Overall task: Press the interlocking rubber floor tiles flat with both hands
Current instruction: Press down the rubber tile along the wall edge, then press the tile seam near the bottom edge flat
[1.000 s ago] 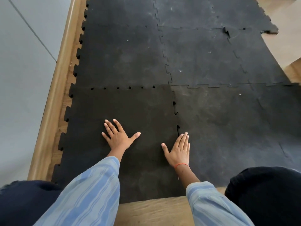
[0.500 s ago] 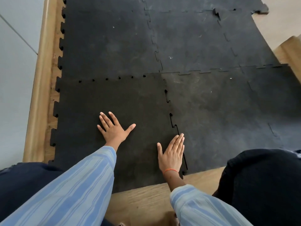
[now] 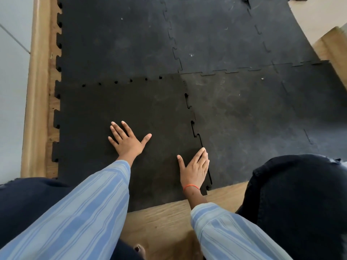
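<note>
Two hands: both flat, palms down on the near tile (image 3: 122,109).
Left hand (image 3: 127,143): fingers spread wide, grasping nothing, thumb toward the seam (image 3: 195,132).
Right hand (image 3: 195,169): fingers together and straight, tips touching the seam, grasping nothing.
Seam: notches gape just beyond the right fingertips.
Wrist: red band (image 3: 190,187).

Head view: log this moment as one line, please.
left hand: flat on near-left rubber tile | right hand: flat beside the interlocking seam | seam: gaps visible, not fully seated
</note>
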Tool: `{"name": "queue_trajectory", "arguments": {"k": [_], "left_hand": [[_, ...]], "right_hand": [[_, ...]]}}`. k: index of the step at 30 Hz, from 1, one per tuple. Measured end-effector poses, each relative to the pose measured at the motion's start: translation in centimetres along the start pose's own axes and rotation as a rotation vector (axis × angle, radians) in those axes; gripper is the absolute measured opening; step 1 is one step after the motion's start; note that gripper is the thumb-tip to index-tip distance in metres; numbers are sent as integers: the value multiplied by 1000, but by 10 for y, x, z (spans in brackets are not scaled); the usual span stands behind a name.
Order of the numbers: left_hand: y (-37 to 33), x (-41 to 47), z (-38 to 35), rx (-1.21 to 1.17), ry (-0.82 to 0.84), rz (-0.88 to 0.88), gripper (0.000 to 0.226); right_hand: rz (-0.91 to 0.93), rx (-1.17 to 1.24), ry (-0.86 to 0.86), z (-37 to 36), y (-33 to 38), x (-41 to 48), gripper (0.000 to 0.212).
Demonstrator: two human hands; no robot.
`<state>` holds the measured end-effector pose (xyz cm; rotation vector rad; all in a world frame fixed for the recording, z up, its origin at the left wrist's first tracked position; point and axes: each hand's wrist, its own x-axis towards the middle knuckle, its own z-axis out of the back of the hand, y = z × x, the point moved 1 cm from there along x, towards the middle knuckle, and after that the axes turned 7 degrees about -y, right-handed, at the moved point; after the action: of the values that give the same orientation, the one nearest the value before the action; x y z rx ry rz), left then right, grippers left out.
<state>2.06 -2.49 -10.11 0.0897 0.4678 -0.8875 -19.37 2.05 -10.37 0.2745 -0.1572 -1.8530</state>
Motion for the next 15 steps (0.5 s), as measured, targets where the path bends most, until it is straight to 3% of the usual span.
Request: {"name": "queue_trajectory", "arguments": {"k": [5,10,15], "left_hand": [[-6,-7,3,14,47,-30,116],[-15,-19,4,66,136,-112,139],[-16,-19,10,76,185,-115,152]], "right_hand": [[-304,34,-6,12,-14,-32,110],[-474,87,37,18,-19,-48,114],[-861,475,-97,20,-17,-38,99]]}}
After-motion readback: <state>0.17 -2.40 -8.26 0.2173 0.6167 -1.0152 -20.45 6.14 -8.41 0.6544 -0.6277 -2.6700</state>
